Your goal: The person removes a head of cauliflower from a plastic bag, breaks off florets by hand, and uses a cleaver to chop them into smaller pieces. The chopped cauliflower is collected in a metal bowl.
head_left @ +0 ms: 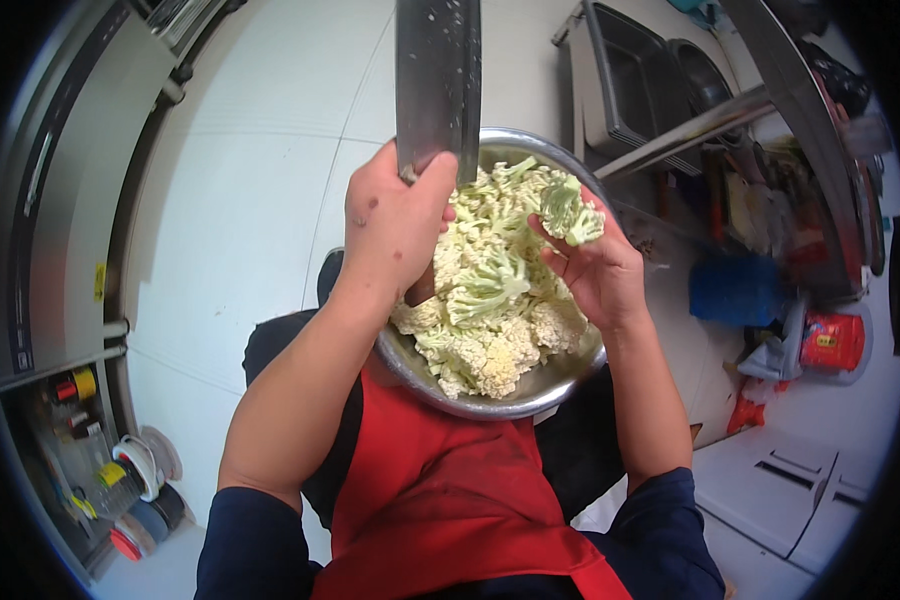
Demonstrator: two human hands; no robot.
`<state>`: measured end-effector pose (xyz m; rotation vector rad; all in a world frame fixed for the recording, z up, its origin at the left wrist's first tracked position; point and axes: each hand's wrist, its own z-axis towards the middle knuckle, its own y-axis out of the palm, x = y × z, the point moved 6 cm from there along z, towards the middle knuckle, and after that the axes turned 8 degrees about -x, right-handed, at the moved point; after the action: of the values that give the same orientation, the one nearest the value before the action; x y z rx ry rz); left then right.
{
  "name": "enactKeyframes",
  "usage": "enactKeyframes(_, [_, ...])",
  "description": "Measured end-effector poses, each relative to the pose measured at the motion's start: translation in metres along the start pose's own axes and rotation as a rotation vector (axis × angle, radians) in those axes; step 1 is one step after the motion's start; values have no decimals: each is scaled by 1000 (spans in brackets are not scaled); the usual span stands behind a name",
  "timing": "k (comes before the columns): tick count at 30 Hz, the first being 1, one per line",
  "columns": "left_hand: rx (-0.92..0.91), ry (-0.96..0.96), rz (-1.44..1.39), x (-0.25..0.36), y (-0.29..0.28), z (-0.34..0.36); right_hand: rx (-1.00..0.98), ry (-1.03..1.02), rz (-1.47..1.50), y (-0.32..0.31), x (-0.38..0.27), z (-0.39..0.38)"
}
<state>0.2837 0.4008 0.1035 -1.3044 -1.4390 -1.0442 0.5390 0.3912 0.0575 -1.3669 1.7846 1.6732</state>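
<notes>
My left hand [390,215] is closed around a broad-bladed cleaver [434,85]. Its dark blade points away from me, and a bit of its brown handle shows below the fist. In my right hand [610,275] is a small cauliflower floret [568,210], held up by the fingers over the right side of a metal bowl [490,407]. Many pale cauliflower pieces [490,290] fill that bowl, which sits at my lap. Part of its far left rim is hidden behind the blade and my left hand.
Light floor tiles [240,190] surround me. A steel-fronted cabinet [60,200] stands on the left, above a low shelf with bottles and jars [120,485]. To the right are a metal rack [690,130] with dark tubs [630,80], a blue container [737,290] and a red package [832,342].
</notes>
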Motion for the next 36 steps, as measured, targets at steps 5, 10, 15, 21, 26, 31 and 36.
enactKeyframes(5, [-203, 238, 244, -9, 36, -8, -125, -23, 342, -8, -12, -26])
enactKeyframes(10, [-296, 385, 394, -8, 68, -17, -87, 37, 513, -24, -2, -25])
enactKeyframes(15, [-317, 672, 571, -4, 82, -28, 172, 35, 111, -25, 2, -28])
enactKeyframes(21, [-375, 775, 595, -7, 93, -39, 227, 136, 395, -39, 15, -37])
enactKeyframes(26, [-428, 837, 652, -9, 100, -41, 264, 91, 327, -26, 4, -37])
enactKeyframes(31, [-399, 1033, 692, -7, 101, -46, 301, -90, 48, -50, 11, -40])
enactKeyframes(36, [-420, 1140, 816, -2, 105, -55, 49, -170, 91, -56, 10, -50])
